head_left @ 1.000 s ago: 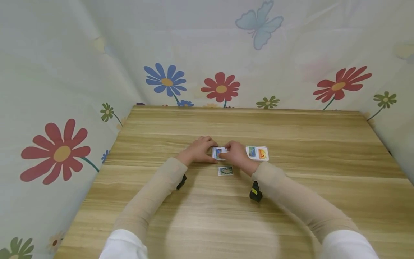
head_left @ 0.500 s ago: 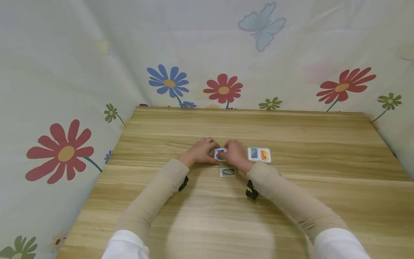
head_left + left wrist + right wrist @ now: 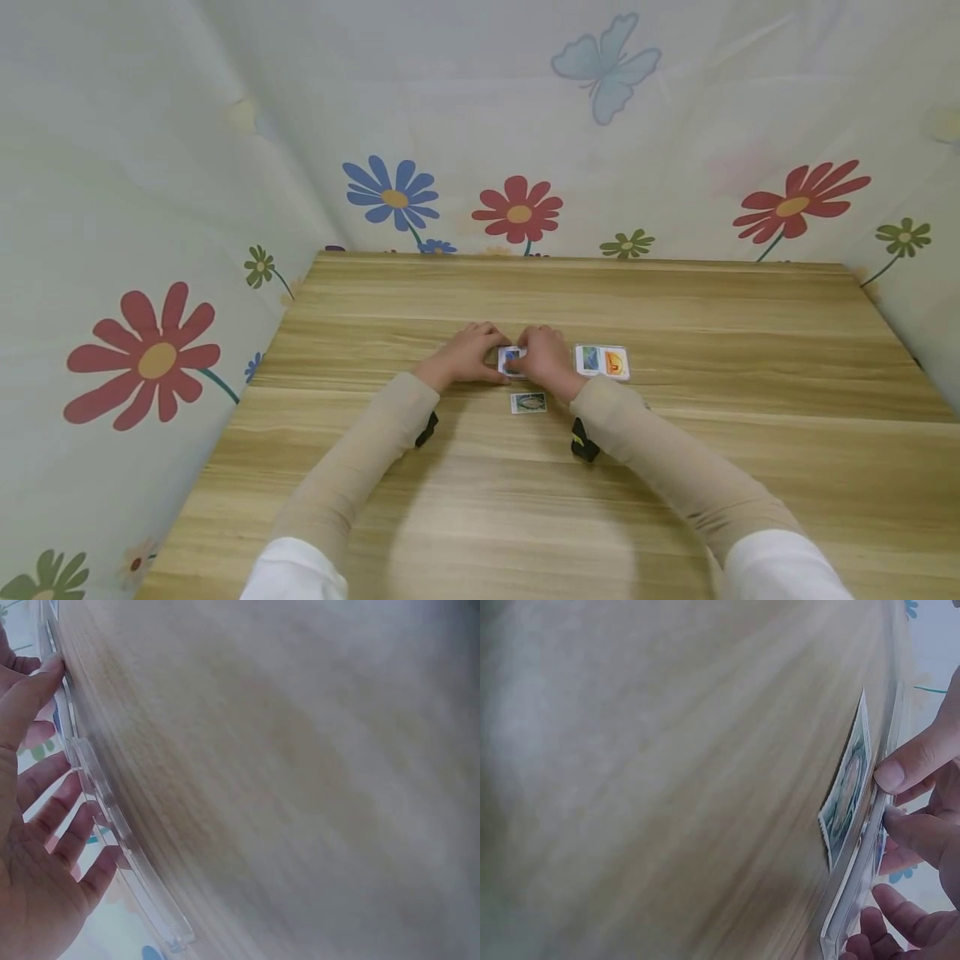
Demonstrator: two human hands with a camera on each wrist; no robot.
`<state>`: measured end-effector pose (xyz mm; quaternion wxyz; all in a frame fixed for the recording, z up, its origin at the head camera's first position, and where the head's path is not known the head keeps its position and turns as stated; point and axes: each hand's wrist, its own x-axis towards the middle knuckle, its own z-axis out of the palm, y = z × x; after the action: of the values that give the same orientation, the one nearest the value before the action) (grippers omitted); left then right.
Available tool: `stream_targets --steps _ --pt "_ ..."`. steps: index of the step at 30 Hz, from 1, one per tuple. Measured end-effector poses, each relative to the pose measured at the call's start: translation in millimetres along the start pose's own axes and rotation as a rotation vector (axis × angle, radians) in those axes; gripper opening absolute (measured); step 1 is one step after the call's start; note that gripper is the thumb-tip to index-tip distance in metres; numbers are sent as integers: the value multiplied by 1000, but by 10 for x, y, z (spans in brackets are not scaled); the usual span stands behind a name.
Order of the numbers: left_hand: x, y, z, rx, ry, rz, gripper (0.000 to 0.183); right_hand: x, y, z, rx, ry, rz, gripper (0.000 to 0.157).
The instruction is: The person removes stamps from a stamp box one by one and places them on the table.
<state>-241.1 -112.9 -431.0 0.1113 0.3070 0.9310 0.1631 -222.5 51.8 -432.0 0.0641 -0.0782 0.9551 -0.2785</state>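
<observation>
My left hand (image 3: 468,357) grips the left end of a clear plastic case (image 3: 135,862), thumb at the near edge and fingers at the far edge. Within it a blue picture (image 3: 511,361) partly shows. From the other side my right hand (image 3: 547,360) holds the same case; its thumb lies over the picture, its index finger is by the far edge, and its other fingers curl beside the case. The right hand hides the case's right part in the head view. Just in front lies a green stamp (image 3: 528,403) with perforated edges, flat on the table.
To the right of my right hand lies another clear case (image 3: 602,362) with a green-blue picture and an orange one. The wooden table (image 3: 525,517) meets flower-printed cloth (image 3: 480,108) at the back and sides.
My right hand has shifted slightly left over the case and now covers more of it. My left hand keeps its grip; the stamp and the other case lie as before.
</observation>
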Motion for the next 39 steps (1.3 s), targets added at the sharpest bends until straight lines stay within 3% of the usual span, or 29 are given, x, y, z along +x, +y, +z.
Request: stream_targets --steps 10,19,30,34,39 --pt "-7 -9 6 6 21 21 62 31 14 -19 37 -1 35 39" --pt "6 -42 32 9 29 23 60 35 33 -17 49 42 11 31" --pt "5 -38 33 8 27 13 61 19 40 -14 162 16 -30 32" --pt "12 -41 34 5 33 15 62 19 36 -17 153 7 -52 34" --pt "9 -44 36 -3 28 12 61 23 41 0 113 8 -85 27"
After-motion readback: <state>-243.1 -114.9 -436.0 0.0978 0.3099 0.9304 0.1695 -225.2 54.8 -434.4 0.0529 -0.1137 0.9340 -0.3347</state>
